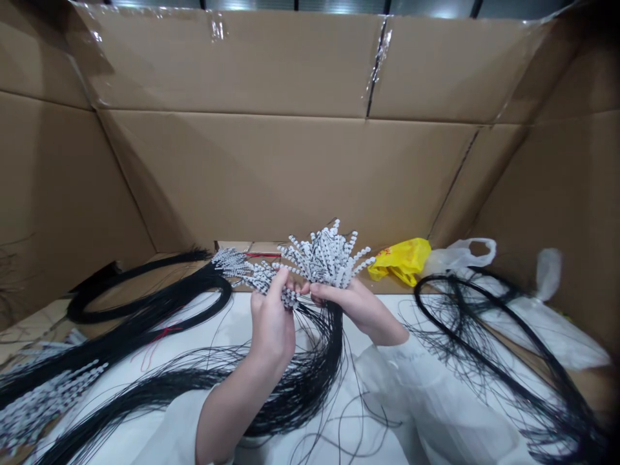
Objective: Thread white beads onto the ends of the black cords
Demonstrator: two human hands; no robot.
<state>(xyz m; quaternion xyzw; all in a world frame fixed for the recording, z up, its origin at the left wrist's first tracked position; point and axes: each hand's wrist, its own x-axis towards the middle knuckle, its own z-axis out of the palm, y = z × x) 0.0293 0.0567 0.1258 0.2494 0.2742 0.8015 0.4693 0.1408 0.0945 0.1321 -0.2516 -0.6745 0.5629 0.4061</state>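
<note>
Curving in from eight o'clock (cut off there), the black wires cross the white table; they should prove light, springy and prone to tangle. Near centre, the right hand is closed round the wires just below their white tips, likely the surest hold, while the left hand pinches a smaller cluster of tips. Where the hands meet, contact is hidden; farther off, past three o'clock, what the yellow bag holds cannot be told.

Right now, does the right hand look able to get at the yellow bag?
Probably not without letting go: the right hand is closed around the white-tipped black bundle. Otherwise, the way to the yellow bag looks free.
</note>
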